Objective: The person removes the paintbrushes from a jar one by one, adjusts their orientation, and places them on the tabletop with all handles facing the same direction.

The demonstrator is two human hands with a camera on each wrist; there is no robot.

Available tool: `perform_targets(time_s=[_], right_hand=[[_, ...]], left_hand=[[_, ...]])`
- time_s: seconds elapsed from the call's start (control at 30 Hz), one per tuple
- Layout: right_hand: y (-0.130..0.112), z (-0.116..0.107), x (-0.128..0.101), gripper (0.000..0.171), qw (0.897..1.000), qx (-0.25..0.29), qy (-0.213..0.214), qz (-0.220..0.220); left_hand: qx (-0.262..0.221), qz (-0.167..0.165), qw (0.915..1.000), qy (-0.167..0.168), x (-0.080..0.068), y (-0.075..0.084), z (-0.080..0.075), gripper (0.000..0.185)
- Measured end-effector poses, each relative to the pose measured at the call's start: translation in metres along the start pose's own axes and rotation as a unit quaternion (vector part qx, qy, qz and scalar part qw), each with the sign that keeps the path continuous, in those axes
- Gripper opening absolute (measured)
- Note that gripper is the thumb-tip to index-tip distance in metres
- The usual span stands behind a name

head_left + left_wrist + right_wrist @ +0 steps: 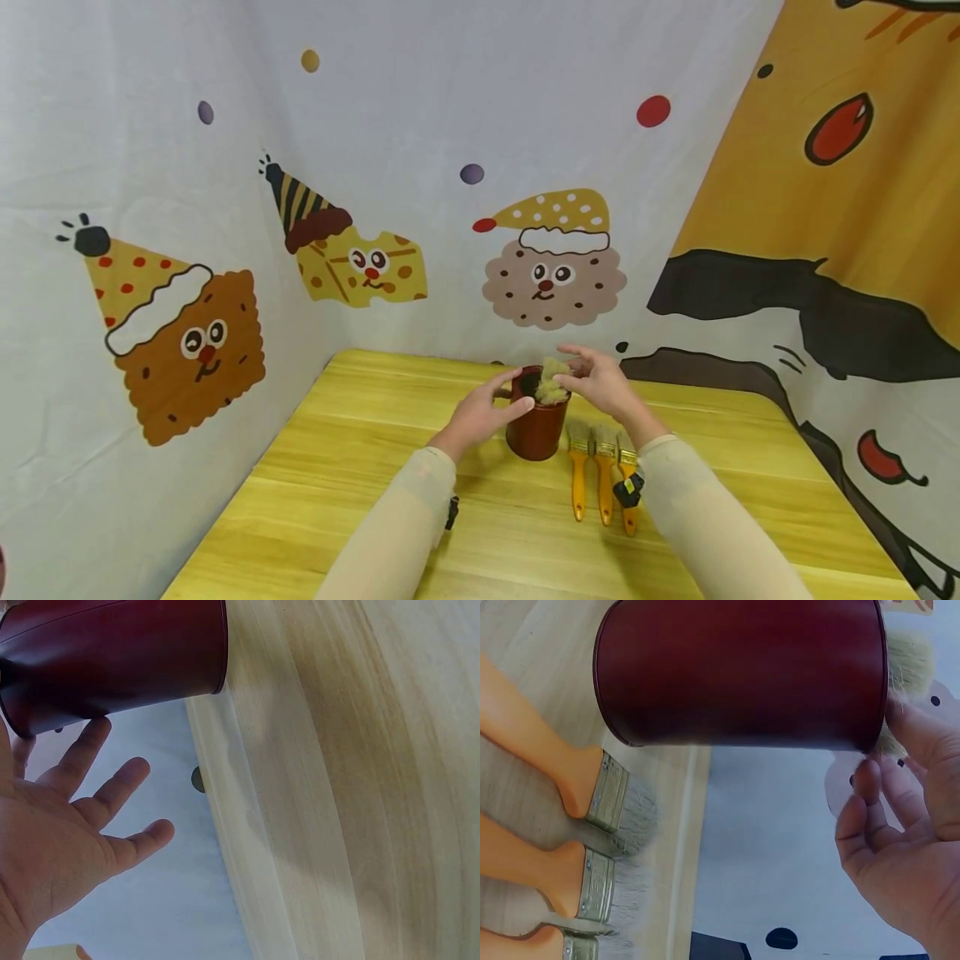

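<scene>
- Head view: dark-red cup [534,433] is standing upright on worktop [337,500], bristle tuft [552,385] sticking out of its mouth. Left hand [476,417] is spreading wide beside it; right hand [600,385] is curving at tuft, pinching or not: can't tell. Brushes [604,479] are lying nearby.
- Left wrist view: one fingertip is meeting cup's edge. Smooth wall is looking stiff, light, maybe slippery; probably needing steadying mid-wall.
- Right wrist view: tuft is looking soft, likely splaying if squeezed; better gripping low, near rim.
</scene>
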State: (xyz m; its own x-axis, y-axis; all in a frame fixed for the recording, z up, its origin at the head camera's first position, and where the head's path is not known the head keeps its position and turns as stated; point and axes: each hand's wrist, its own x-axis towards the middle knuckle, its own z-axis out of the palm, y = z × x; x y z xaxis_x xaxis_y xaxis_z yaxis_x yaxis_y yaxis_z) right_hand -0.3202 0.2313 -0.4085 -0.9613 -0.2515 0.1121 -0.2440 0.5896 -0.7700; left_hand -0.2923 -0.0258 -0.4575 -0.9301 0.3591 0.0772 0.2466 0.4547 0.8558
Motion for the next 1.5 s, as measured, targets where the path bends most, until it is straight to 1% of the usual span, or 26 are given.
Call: perform_targets(time_s=[0.13,0.37,0.6,0.8,1.0,1.1,1.2,1.37,1.5], right_hand=[[-0.001,0.004,0.003,0.052,1.000,-0.021,0.014,0.000],[-0.004,0.011,0.007,0.050,0.999,-0.044,0.014,-0.018],[-0.011,0.017,0.009,0.051,0.997,-0.067,0.010,-0.036],[-0.018,0.023,0.013,0.060,0.996,-0.083,0.007,-0.028],[-0.019,0.031,0.017,0.075,0.994,-0.104,0.012,-0.033],[-0.018,0.033,0.017,0.077,0.993,-0.109,0.018,-0.038],[-0.019,0.034,0.017,0.074,0.993,-0.110,0.030,-0.042],[-0.022,0.029,0.017,0.062,0.991,-0.108,0.051,-0.054],[-0.025,0.023,0.015,0.062,0.993,-0.088,0.051,-0.065]], left_hand=[[-0.003,0.004,1.0000,-0.001,0.001,-0.001,0.000,0.068],[0.005,-0.001,1.0000,0.004,0.001,-0.001,0.000,0.068],[-0.008,0.001,1.0000,0.000,-0.001,0.003,0.000,0.067],[-0.007,-0.001,1.0000,0.001,0.001,0.003,0.000,0.067],[-0.010,0.003,0.9999,0.000,0.002,0.002,0.000,0.067],[-0.008,0.005,1.0000,-0.002,0.001,0.003,0.000,0.067],[-0.007,0.005,1.0000,-0.004,0.001,0.004,0.000,0.067],[-0.003,0.001,1.0000,-0.002,0.000,0.005,-0.001,0.066],[0.001,-0.001,1.0000,-0.002,-0.001,0.005,-0.002,0.065]])
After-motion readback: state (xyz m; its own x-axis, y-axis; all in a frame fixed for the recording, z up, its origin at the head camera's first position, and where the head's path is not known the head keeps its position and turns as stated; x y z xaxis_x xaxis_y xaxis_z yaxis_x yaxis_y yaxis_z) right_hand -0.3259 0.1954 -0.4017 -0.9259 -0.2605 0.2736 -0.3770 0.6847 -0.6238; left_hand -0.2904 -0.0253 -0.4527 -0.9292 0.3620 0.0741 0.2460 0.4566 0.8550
